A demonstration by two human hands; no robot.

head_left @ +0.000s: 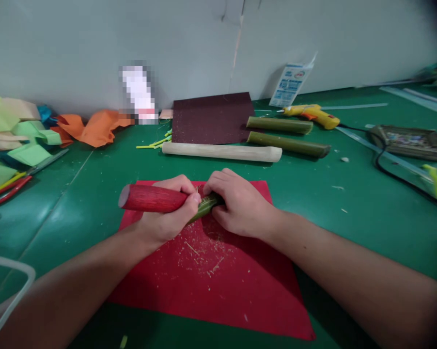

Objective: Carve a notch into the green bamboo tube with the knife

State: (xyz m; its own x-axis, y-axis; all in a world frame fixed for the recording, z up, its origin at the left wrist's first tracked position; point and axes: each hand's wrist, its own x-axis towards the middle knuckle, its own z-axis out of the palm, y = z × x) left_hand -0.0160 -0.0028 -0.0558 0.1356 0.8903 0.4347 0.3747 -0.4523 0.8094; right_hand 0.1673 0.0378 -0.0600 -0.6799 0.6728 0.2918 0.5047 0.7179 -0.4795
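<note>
While the left hand's (167, 222) fingers wrap a thick red wooden handle (151, 198), the right hand's (236, 201) grip a green bamboo-like stick (205, 206) over a flat red sheet (211, 303); fine pale shavings (192, 247) lie scattered, yet much green seems left

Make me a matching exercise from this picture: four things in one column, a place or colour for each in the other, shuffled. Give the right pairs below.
Things
1. red sheet
2. thick red handle
3. pale stick
4. glue gun

Places or colours
A. yellow, with a black cord
B. held in the left hand
C. spread beneath the left hand and the right hand
D. lying along the near edge of the dark maroon sheet

Right pairs: 1-C, 2-B, 3-D, 4-A
</note>
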